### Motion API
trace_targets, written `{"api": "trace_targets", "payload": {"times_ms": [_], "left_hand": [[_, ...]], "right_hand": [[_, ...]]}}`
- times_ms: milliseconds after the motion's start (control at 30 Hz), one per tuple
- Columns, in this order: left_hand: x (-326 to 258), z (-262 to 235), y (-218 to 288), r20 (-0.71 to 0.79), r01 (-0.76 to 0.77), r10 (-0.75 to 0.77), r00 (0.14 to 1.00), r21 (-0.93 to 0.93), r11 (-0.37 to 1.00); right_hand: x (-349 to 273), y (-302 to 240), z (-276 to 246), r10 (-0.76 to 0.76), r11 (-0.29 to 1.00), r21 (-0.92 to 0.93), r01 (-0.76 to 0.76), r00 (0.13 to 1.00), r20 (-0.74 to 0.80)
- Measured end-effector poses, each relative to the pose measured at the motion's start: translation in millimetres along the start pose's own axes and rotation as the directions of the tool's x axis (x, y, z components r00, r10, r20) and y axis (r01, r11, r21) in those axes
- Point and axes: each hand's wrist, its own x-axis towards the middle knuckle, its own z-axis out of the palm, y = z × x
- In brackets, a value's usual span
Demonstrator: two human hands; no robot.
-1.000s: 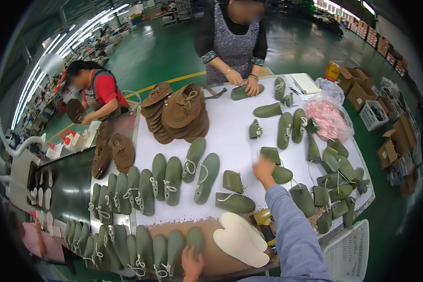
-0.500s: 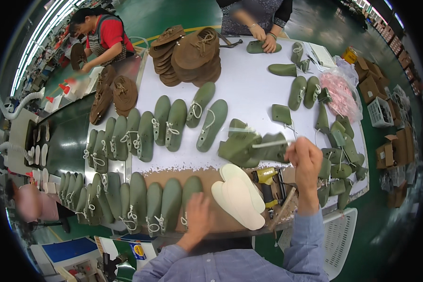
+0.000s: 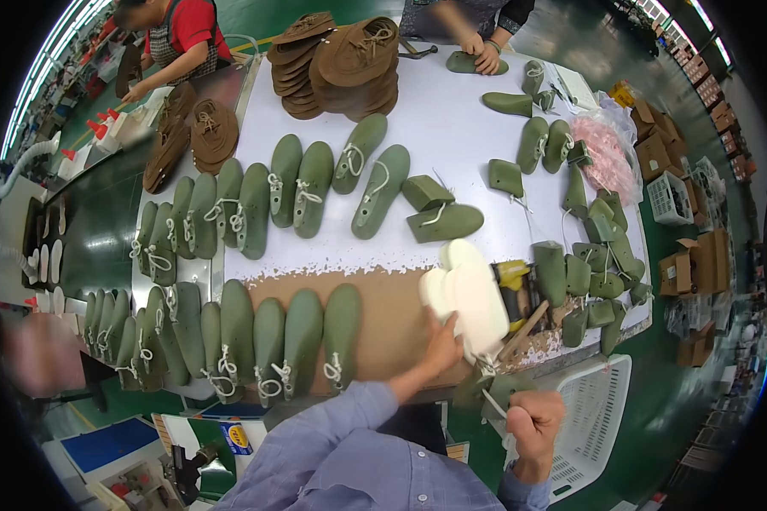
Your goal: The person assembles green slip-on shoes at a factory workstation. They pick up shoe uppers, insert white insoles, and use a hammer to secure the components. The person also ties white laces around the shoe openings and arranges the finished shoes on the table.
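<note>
My left hand (image 3: pixel 443 347) has its fingers stretched out against the lower left edge of a loose stack of cream insoles (image 3: pixel 473 294). The insoles are slightly blurred and partly cover a yellow and black air nailer (image 3: pixel 511 277). My right hand (image 3: pixel 535 424), near the table's front edge, is closed around a white cord (image 3: pixel 493 402). Green shoe lasts (image 3: pixel 470 392) hang at the cord beside that hand, partly hidden by the table edge and blur. Left of my left hand stands a row of green lasts with white cords (image 3: pixel 302 336).
More lasts (image 3: pixel 251 209) line the table's middle, with a loose heap (image 3: pixel 605 255) at right. Brown shoe uppers (image 3: pixel 354 72) are piled at the back. A wooden stick (image 3: pixel 524 330) lies near the nailer. A white basket (image 3: pixel 592 417) stands below right. Two co-workers work across the table.
My left hand has moved right from the row of lasts to the insoles, which have shifted up and right. My right hand has come down toward me with the cord and lasts.
</note>
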Motion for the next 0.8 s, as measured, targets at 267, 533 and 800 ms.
{"api": "trace_targets", "payload": {"times_ms": [267, 533, 800], "left_hand": [[-48, -195, 22, 0.514, 0.319, 0.007, 0.858, -0.542, 0.777], [-105, -148, -69, 0.137, 0.212, -0.173, 0.975, -0.375, 0.902], [-102, -144, -46, 0.087, -0.094, 0.124, 0.988, -0.284, 0.954]], "right_hand": [[35, 7, 55, -0.315, 0.922, -0.219, 0.319, 0.948, 0.055], [5, 99, 120, -0.013, 0.978, -0.208, -0.017, 0.990, -0.144], [-62, 145, 120, 0.201, 0.898, -0.287, -0.333, 0.892, -0.406]]}}
